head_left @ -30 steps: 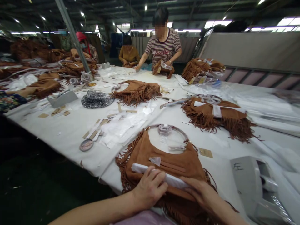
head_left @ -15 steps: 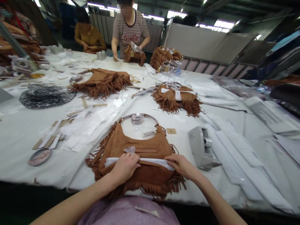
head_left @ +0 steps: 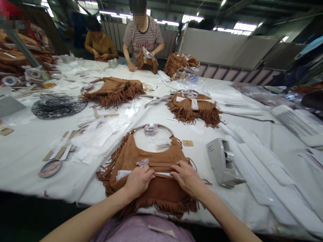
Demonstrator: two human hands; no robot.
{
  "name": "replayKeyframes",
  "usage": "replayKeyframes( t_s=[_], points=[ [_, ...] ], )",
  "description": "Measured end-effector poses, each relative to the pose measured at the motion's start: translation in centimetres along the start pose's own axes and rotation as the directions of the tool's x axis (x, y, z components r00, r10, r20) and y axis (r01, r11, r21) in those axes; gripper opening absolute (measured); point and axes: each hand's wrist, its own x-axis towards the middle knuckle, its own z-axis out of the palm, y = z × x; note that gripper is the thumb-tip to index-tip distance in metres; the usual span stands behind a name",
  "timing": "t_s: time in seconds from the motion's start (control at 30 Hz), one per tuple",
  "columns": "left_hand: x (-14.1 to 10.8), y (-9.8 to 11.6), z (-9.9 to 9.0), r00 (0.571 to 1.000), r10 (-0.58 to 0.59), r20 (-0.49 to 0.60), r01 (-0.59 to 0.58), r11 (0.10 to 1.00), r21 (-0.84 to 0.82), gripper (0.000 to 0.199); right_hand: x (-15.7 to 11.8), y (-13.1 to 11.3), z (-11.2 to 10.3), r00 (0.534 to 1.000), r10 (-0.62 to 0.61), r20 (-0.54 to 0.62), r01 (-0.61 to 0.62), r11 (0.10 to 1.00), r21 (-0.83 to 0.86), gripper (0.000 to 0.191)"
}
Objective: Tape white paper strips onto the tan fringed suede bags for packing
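Note:
A brown suede bag [head_left: 151, 156] with fringed sides lies flat in front of me, its wrapped handle pointing away. Across its middle runs a white strip [head_left: 123, 174], partly covered by both hands. My left hand [head_left: 140, 179] rests on the strip left of centre, fingers curled and pressed together at the fold. On the right half, my right hand [head_left: 185, 176] lies over the strip with its fingers bent; whether it pinches the strip or the suede is hidden. A small plastic-wrapped piece [head_left: 142, 162] sits just above my left fingers.
A grey tape dispenser [head_left: 223, 161] stands right of the bag, beside long white strips [head_left: 267, 181]. Two more fringed bags [head_left: 114, 90] [head_left: 194, 104] lie farther back. At left are a round dish [head_left: 50, 168] and paper scraps. Across the table, a person in stripes [head_left: 143, 40] handles another bag.
My right hand has moved inward from the strip's right end toward the bag's middle. My left hand stays on the strip. The whole view has shifted slightly.

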Motion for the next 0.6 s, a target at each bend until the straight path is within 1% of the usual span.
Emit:
replayKeyframes(
  t_s=[0.07,0.13,0.23,0.33,0.47,0.53,0.6],
  points=[
    [0.2,0.0,-0.1,1.000,-0.006,0.001,0.006,1.000,0.012,0.023,0.6,-0.9,1.8,0.996,-0.076,-0.041,0.076,0.997,-0.012,0.018],
    [0.3,0.1,-0.1,1.000,-0.009,-0.012,0.009,0.999,0.036,0.021,0.9,-1.2,3.7,0.989,-0.117,-0.093,0.113,0.993,-0.046,0.019],
    [0.2,-0.1,-0.1,0.999,-0.014,-0.052,0.018,0.997,0.073,0.018,0.9,-0.9,5.3,0.972,-0.179,-0.155,0.170,0.983,-0.069,0.020],
    [-0.1,-0.3,-0.5,0.999,0.012,-0.041,-0.012,1.000,0.001,0.023,0.4,-0.7,5.3,0.967,-0.191,-0.169,0.189,0.982,-0.026,0.019],
    [-0.3,-0.6,-1.5,0.999,0.030,0.018,-0.027,0.989,-0.142,0.036,-0.4,-1.2,4.7,0.985,-0.102,-0.141,0.110,0.992,0.053,0.016],
    [-0.1,-0.7,-1.9,0.999,0.026,0.045,-0.017,0.985,-0.174,0.039,-0.5,-1.6,4.5,0.989,-0.069,-0.128,0.081,0.993,0.085,0.016],
    [0.1,-0.7,-2.2,0.997,0.023,0.075,-0.009,0.982,-0.188,0.038,-0.6,-1.9,4.4,0.992,-0.063,-0.114,0.074,0.993,0.093,0.015]
  ],
)
